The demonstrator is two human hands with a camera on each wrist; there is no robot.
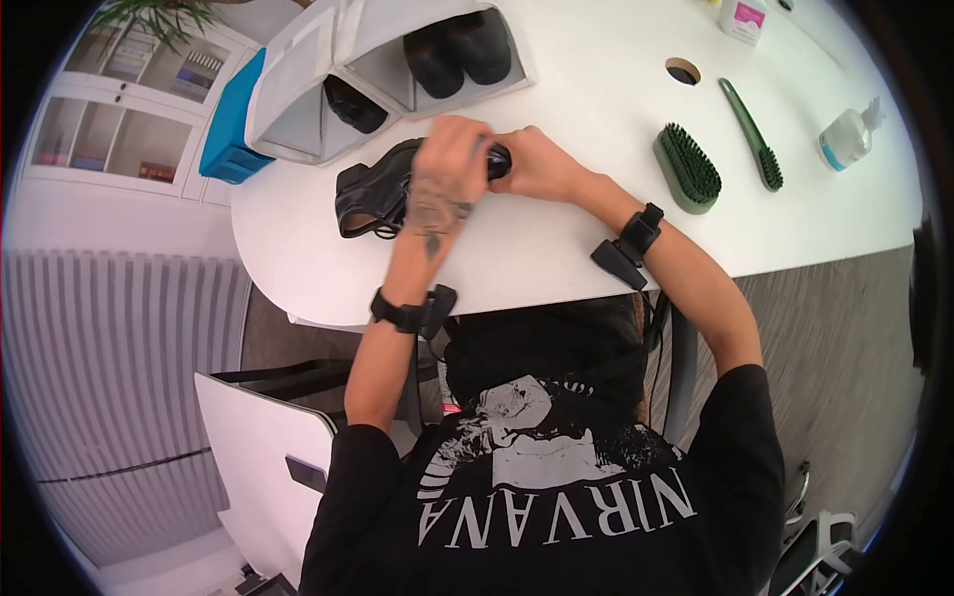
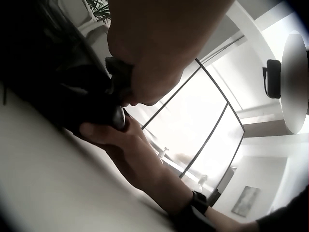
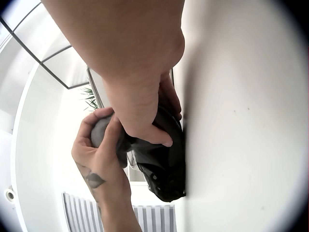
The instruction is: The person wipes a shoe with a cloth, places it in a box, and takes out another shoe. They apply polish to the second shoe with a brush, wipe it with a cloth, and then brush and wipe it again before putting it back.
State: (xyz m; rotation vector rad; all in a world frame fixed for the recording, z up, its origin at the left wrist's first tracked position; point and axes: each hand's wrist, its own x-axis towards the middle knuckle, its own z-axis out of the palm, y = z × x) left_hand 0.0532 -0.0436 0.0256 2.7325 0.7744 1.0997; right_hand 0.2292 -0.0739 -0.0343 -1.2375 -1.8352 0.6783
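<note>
A black leather shoe (image 1: 370,187) lies on the white table, its toe toward the right. My right hand (image 1: 542,167) grips the toe end, with the thumb along the upper in the right wrist view. Over the front of the shoe, my tattooed left hand (image 1: 452,159) holds a bunched dark grey cloth (image 3: 100,130) between thumb and curled fingers. The left hand looks blurred in the head view and covers part of the shoe there. In the left wrist view the shoe is mostly lost in shadow, with a shiny toe (image 2: 119,117) showing.
Two pale fabric boxes (image 1: 429,111) with black footwear stand behind the shoe, beside a blue box (image 1: 227,134). To the right lie a green shoe brush (image 1: 688,171) and a slim green brush (image 1: 750,129). A spray bottle (image 1: 845,141) and a pink-labelled bottle (image 1: 742,20) stand farther off.
</note>
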